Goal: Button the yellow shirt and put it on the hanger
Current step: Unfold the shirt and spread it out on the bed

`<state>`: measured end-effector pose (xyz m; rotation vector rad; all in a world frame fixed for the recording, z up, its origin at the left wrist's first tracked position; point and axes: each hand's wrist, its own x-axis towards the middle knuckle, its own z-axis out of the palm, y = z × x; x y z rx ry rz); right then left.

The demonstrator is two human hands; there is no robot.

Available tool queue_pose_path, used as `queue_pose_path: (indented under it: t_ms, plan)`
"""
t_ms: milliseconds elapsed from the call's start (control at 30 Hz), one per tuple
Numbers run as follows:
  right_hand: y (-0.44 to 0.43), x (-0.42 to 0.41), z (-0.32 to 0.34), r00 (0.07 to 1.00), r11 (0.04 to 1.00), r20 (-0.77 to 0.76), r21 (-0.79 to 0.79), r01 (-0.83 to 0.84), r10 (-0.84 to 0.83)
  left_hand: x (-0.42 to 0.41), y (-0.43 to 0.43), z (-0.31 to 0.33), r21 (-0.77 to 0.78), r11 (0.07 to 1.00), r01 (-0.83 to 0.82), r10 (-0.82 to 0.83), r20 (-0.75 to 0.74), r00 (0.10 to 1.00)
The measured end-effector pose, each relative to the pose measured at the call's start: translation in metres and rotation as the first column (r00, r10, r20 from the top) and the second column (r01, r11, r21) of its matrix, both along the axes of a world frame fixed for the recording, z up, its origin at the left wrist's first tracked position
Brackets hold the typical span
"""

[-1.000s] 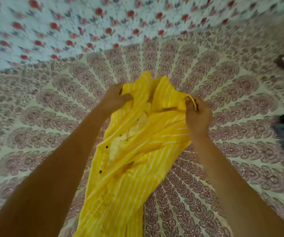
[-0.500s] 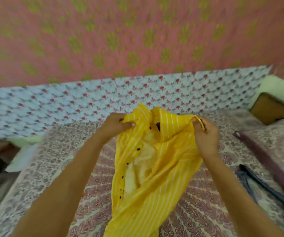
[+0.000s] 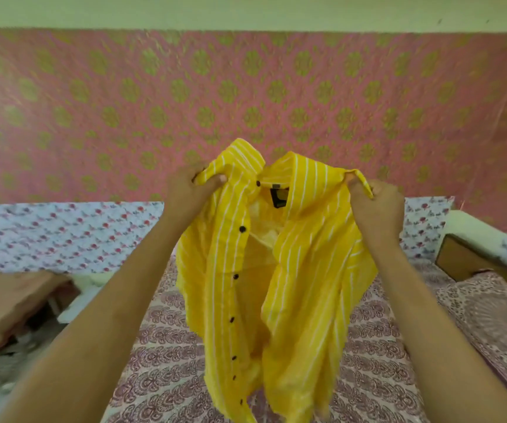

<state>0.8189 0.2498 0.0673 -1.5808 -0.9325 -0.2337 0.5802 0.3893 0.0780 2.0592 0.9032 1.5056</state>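
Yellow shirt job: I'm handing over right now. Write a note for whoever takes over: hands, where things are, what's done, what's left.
Left hand grips the yellow shirt at one shoulder near the collar. Right hand grips the other shoulder.
The shirt is held up over the patterned bed sheet with its front open. Its hem runs out of frame.
Done: nothing is buttoned. The dark buttons down one front edge are all unfastened.
Left: button the front, then find a hanger (none is in view) and hang the shirt on it.

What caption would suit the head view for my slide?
Left hand and right hand hold the unbuttoned yellow shirt up above the bed.
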Motion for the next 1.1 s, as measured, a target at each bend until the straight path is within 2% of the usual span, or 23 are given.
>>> queue_pose_path:
  t_ms: [133, 300, 467, 667, 767, 1100]
  plan:
    - [-0.028, -0.020, 0.034, 0.998, 1.000, 0.058, 0.019, 0.025, -0.026, -0.021, -0.027, 0.031, 0.062, 0.997, -0.040, 0.038, 0.036, 0.999]
    - [-0.035, -0.023, 0.067, 0.987, 0.992, 0.156, 0.122, 0.015, -0.034, -0.035, -0.026, 0.067, 0.100, 0.992, -0.082, 0.074, 0.080, 0.994]
    - [-0.004, -0.008, 0.057, 0.968, 0.997, 0.240, 0.005, 0.081, -0.080, -0.023, 0.012, 0.057, 0.079, 0.996, 0.034, -0.029, -0.068, 0.997]
    - [0.066, 0.030, -0.019, 0.989, 0.980, 0.149, -0.196, 0.018, 0.012, 0.017, 0.090, -0.008, -0.090, 0.971, 0.221, -0.237, -0.266, 0.934]
    - [0.094, 0.050, -0.066, 0.996, 0.954, 0.087, -0.297, 0.026, 0.000, 0.051, 0.122, -0.053, -0.128, 0.963, 0.239, -0.270, -0.377, 0.886]
    - [0.189, 0.137, -0.230, 0.998, 0.847, -0.061, -0.531, -0.016, -0.019, 0.147, 0.234, -0.222, -0.224, 0.971, 0.082, -0.205, -0.607, 0.768]
